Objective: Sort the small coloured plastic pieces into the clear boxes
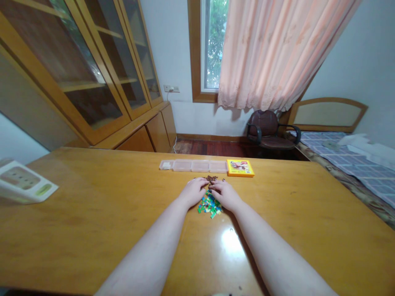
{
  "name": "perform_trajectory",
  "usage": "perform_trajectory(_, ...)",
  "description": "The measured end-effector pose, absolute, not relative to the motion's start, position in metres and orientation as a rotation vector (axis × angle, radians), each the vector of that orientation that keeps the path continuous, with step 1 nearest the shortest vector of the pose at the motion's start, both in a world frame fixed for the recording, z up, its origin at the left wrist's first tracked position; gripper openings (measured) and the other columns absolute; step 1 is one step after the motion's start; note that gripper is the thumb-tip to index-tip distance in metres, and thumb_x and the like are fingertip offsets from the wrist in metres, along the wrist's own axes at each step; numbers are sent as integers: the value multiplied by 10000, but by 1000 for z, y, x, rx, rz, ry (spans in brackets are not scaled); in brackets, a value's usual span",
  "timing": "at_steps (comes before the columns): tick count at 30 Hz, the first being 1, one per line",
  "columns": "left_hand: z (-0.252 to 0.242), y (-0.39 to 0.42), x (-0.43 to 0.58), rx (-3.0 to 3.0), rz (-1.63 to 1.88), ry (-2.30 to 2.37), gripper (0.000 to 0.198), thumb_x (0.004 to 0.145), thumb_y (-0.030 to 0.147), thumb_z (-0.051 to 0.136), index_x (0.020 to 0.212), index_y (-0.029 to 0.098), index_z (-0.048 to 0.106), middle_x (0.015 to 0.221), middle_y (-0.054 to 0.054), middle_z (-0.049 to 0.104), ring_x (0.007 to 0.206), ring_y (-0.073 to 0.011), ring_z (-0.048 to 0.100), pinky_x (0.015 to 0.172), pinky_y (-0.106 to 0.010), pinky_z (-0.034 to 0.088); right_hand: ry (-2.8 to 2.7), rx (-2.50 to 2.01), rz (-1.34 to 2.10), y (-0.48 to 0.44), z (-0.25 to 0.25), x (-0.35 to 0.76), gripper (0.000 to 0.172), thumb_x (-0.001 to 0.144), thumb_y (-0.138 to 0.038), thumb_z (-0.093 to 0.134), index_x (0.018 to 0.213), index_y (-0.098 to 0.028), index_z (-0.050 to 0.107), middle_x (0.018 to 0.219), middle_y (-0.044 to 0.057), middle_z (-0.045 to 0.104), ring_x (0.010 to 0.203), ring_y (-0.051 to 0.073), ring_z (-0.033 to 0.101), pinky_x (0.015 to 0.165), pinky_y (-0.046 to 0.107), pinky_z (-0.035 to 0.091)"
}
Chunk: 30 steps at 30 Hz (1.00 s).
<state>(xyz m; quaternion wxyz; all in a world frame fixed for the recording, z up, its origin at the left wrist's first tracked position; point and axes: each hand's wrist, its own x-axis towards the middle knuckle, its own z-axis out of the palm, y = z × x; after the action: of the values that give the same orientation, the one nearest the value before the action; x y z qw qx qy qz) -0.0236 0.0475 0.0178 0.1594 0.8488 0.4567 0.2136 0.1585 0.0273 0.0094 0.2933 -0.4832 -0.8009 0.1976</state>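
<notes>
My left hand (193, 192) rests low over the table, its fingers stretched toward a small heap of brown pieces (211, 178). From the other side my right hand (226, 194) reaches the same heap with its fingers apart. Both hands' fingertips are at the brown pieces, and partly cover them; whether they touch them is too small to tell. Between the wrists lies a loose pile of small green, blue, white and yellow building bricks (210, 204). Just beyond the hands is a row of clear plastic compartments (200, 166), with something whitish in the leftmost one.
A yellow box (240, 168) with a printed picture lies at the right end of the compartments. At the far left a white and green container (26, 181) stands on the wooden table (101, 213). Behind the table are a chair (268, 129), a glass-door cabinet (101, 74) and a bed.
</notes>
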Motion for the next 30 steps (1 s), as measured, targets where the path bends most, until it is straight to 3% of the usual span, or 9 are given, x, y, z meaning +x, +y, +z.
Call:
perform_trajectory(7,14,50,-26,2360,723,1422,365,763,115,450,1052,198,656,1046,-50,654,988,-190,577,950,-332,430,-2009,-1367,500,27,15,159,217,850,-255,504,904,-193,705,912,65,696,870,188,600,830,309,423)
perform_trajectory(14,23,43,-22,2478,633,1100,367,713,134,521,1039,228,662,1055,-30,650,1000,-198,550,942,-341,409,-1932,-1439,565,26,18,160,260,875,-302,457,788,-168,662,770,53,659,727,169,570,668,257,398)
perform_trajectory(22,27,40,-22,2420,592,1031,272,739,151,494,914,213,693,917,-29,684,873,-183,586,835,-305,441,-1943,-1459,523,24,20,159,282,867,-286,443,646,-173,578,641,15,571,637,143,503,587,232,327)
perform_trajectory(30,29,40,-22,2443,587,951,231,738,152,512,878,206,688,919,-26,687,879,-180,587,847,-296,432,-2004,-1458,504,24,20,159,291,864,-280,452,613,-171,551,621,7,543,621,134,471,577,228,299)
